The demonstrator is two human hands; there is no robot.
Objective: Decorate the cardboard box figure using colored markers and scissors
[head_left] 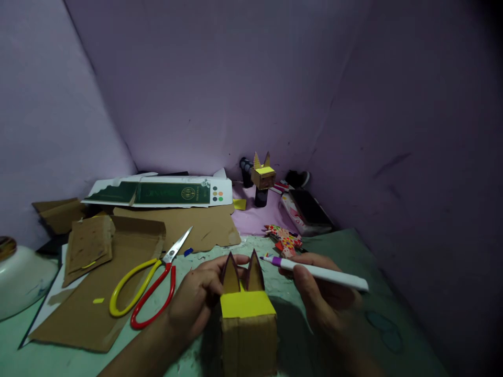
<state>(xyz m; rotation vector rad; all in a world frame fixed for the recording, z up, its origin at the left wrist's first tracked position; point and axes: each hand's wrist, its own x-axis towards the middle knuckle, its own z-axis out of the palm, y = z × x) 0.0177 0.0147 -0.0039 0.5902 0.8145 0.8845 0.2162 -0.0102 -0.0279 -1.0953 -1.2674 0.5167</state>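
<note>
In front of me stands a small cardboard box figure [249,343] with a yellow paper top [247,305] and two pointed ears [256,275] edged in dark purple. My left hand [200,298] is closed around the left and back of the ears, steadying the figure; some fingertips are hidden behind it. A white marker with a purple tip [326,273] is gripped in my right hand [320,293]. Its tip points left, close to the right ear; whether it touches is hard to tell.
Red and yellow scissors [168,262] lie partly open on cardboard sheets [90,319] at left. Behind are a green printed carton strip [168,192], another eared box figure [263,178] on a dark stand, a phone [309,208] and a floral pouch [285,238]. A white bowl [23,283] sits far left.
</note>
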